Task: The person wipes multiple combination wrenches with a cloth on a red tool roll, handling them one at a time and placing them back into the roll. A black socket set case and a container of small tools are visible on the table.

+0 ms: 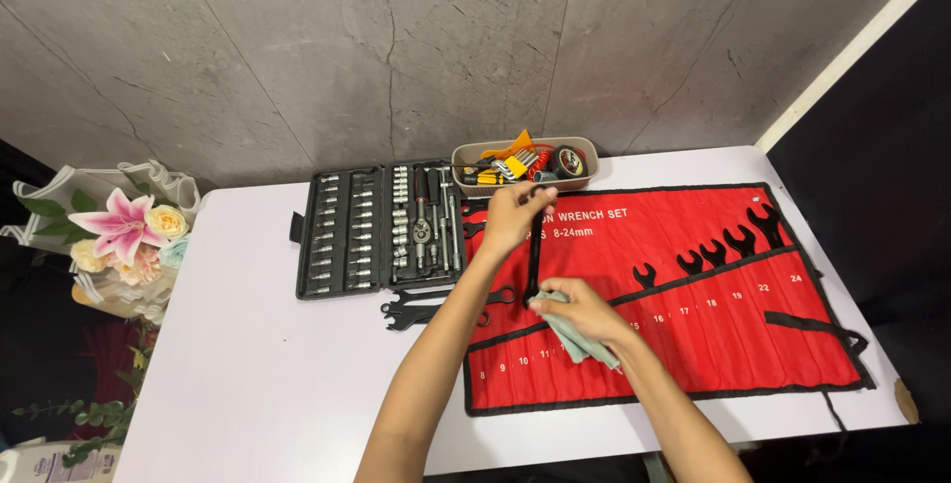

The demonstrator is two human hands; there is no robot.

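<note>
My left hand (515,218) grips the upper end of a black combination wrench (535,255), which stands nearly upright above the red tool roll (693,334). My right hand (580,313) presses a grey-green cloth (575,339) around the wrench's lower end. Several black wrenches (728,245) sit in the roll's pockets at the right. Two or three more wrenches (421,310) lie loose on the white table just left of the roll.
An open black socket set case (381,230) lies left of the roll. A beige tray (525,164) of small tools stands at the back by the grey wall. A flower bouquet (124,230) sits off the table's left edge (158,344).
</note>
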